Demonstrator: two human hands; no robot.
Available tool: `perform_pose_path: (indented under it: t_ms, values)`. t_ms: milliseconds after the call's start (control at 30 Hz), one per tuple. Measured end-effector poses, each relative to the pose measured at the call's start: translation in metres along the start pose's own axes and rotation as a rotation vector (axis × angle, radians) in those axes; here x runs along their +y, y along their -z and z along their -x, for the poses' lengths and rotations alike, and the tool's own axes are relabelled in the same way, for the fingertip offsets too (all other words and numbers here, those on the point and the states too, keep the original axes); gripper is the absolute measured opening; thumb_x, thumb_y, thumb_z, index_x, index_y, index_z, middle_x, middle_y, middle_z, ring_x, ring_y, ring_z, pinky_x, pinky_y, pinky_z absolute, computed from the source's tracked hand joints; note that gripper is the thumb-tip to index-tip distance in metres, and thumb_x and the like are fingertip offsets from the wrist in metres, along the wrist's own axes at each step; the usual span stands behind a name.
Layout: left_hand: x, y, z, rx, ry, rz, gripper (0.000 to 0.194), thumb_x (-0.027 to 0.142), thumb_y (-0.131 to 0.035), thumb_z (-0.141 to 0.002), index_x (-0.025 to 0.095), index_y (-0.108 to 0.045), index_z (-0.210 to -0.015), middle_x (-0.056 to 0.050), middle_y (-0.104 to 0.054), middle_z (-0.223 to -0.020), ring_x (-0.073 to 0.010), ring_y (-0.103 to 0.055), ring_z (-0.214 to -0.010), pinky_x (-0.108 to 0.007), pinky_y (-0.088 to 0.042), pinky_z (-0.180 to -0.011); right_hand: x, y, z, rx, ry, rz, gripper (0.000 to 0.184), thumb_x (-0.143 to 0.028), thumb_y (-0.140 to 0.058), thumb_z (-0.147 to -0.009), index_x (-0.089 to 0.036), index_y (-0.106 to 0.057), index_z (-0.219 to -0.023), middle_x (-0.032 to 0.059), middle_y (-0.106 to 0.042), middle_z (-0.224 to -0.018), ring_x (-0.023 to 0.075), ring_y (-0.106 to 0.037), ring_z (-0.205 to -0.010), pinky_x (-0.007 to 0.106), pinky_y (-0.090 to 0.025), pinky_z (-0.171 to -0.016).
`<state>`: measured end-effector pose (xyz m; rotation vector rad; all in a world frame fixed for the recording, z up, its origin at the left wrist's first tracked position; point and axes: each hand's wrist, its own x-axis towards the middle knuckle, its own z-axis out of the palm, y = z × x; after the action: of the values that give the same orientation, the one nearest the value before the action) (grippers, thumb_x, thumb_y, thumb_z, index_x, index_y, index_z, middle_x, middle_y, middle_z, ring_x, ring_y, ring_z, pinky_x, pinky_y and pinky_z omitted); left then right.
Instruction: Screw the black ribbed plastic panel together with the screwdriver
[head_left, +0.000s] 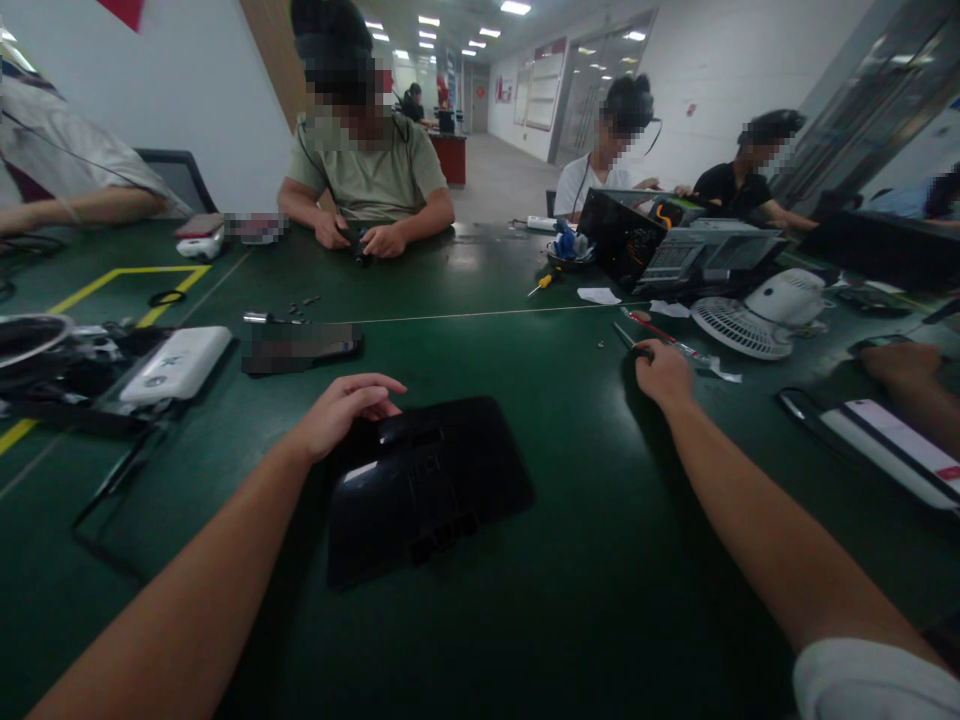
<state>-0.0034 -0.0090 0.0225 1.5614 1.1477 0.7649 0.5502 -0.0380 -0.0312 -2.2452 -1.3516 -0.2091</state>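
Observation:
A glossy black plastic panel [442,480] with slots and a raised middle lies on the green table in front of me. My left hand [352,405] is at its far left edge, fingers stretched out and slightly curved, holding nothing; whether the fingertips touch the panel I cannot tell. Farther right, my right hand [664,372] is closed around the near end of a slim metallic tool [625,336] low over the table. The hand hides part of this tool, so its exact kind does not show. A tiny screw-like piece [601,345] lies just left of it.
A white fan [757,315] and an opened computer case [675,245] stand at the back right. A yellow-handled screwdriver [544,283] lies near a small bowl. At left are a white box [178,365] and cables. Several co-workers sit around; one hand [904,362] is at right.

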Motion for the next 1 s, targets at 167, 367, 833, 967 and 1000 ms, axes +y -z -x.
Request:
perform_pose_path:
  t_ms: [167, 367, 833, 967, 1000]
  values:
    - [0.001, -0.001, 0.002, -0.007, -0.008, -0.009, 0.043, 0.059, -0.075, -0.081, 0.022, -0.083, -0.101, -0.007, -0.085, -0.081, -0.0259, -0.074, -0.074, -0.038, -0.057, -0.074, -0.030, 0.000, 0.004, 0.037, 0.164, 0.042, 0.053, -0.042, -0.059, -0.101, -0.017, -0.076, -0.144, 0.0247, -0.067, -0.149, 0.0452, -0.056, -0.137, 0.063, -0.046, -0.113]
    - [0.002, -0.004, 0.003, -0.001, -0.023, -0.006, 0.043, 0.057, -0.074, -0.081, 0.020, -0.083, -0.101, -0.008, -0.083, -0.080, -0.0245, -0.073, -0.073, -0.036, -0.054, -0.072, -0.063, -0.030, -0.010, -0.111, 0.249, 0.045, 0.051, -0.034, -0.053, -0.102, -0.019, -0.080, -0.142, 0.0218, -0.074, -0.145, 0.0430, -0.062, -0.130, 0.062, -0.052, -0.110]
    - [0.039, -0.009, 0.005, -0.025, -0.040, -0.321, 0.048, 0.054, -0.081, -0.076, 0.019, -0.079, -0.109, -0.007, -0.081, -0.087, -0.0253, -0.073, -0.080, -0.039, -0.054, -0.079, -0.041, -0.027, -0.017, -0.149, 0.057, 0.037, 0.039, -0.022, -0.053, -0.100, -0.013, -0.084, -0.122, 0.0248, -0.075, -0.125, 0.0397, -0.070, -0.114, 0.060, -0.053, -0.108]
    - [0.098, -0.014, 0.036, -0.069, -0.156, -0.602, 0.052, 0.056, -0.085, -0.079, 0.025, -0.082, -0.120, -0.004, -0.081, -0.091, -0.0282, -0.075, -0.087, -0.040, -0.053, -0.085, -0.045, -0.030, -0.013, -0.157, 0.064, 0.041, 0.040, -0.024, -0.049, -0.103, -0.011, -0.083, -0.121, 0.0266, -0.075, -0.125, 0.0409, -0.069, -0.118, 0.057, -0.052, -0.108]
    - [0.112, -0.020, 0.049, -0.140, -0.147, -0.644, 0.051, 0.057, -0.087, -0.079, 0.027, -0.083, -0.120, -0.003, -0.079, -0.087, -0.0284, -0.075, -0.084, -0.039, -0.052, -0.083, -0.046, -0.030, -0.012, -0.163, 0.064, 0.045, 0.040, -0.024, -0.049, -0.104, -0.011, -0.082, -0.121, 0.0270, -0.075, -0.124, 0.0414, -0.069, -0.119, 0.057, -0.052, -0.108]
